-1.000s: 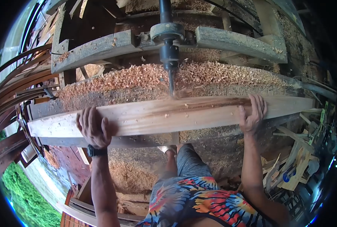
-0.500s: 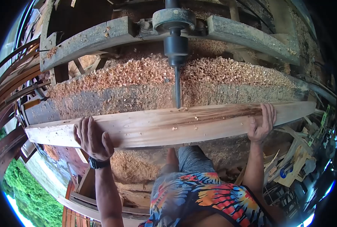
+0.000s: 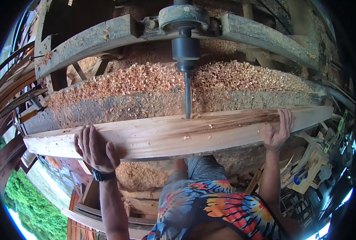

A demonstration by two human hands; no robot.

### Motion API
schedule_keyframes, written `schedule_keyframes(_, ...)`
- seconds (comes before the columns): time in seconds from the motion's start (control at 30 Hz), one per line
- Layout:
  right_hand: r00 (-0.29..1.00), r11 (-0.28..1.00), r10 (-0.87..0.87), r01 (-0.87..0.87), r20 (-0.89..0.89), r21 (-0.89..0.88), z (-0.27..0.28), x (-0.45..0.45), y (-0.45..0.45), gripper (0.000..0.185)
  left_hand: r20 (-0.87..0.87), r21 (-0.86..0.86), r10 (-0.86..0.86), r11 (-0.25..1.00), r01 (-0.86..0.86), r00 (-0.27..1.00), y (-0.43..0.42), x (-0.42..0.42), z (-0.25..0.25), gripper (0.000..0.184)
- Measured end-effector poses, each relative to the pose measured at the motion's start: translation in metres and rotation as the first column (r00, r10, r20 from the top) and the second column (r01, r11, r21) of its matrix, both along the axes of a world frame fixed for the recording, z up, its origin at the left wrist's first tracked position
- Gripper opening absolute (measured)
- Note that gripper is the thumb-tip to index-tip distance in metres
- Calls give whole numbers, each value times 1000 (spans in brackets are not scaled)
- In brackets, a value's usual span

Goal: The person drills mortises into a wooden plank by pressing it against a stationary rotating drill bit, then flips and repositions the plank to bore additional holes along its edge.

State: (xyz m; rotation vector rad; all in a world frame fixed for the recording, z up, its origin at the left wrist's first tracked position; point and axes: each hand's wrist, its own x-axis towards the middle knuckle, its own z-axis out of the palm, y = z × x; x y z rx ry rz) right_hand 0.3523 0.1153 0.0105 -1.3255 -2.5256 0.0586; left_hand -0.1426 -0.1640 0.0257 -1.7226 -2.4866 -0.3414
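Note:
A long pale wooden plank (image 3: 166, 134) with tapered ends and a dark streak lies crosswise on the work surface. My left hand (image 3: 96, 149) is wrapped round its near edge at the left, with a dark watch on the wrist. Toward the plank's right end, my right hand (image 3: 278, 129) grips the same edge, fingers over the top. Between the hands, a drill bit (image 3: 188, 96) in a dark chuck (image 3: 186, 50) meets the plank's far edge. A few chips lie on the wood.
Wood shavings (image 3: 242, 76) are heaped along the back of the work surface (image 3: 86, 114). Behind them a wooden beam (image 3: 266, 38) flanks the round bearing housing (image 3: 184, 16). Curved wood strips (image 3: 14, 86) stand at the left; scrap wood (image 3: 310, 168) is piled at the right.
The plank, still held by both hands, has come nearer my body. The bit was at its far edge amid flying chips; now those chips are gone. The view has also shifted closer to the drill.

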Motion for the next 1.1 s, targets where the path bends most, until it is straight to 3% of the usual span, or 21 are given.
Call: schedule_keyframes(1.1,1000,1000,12,-12,3,-2,0,-4,9,70,5,13,-16,1000,16,1000,15,-10,0,61)
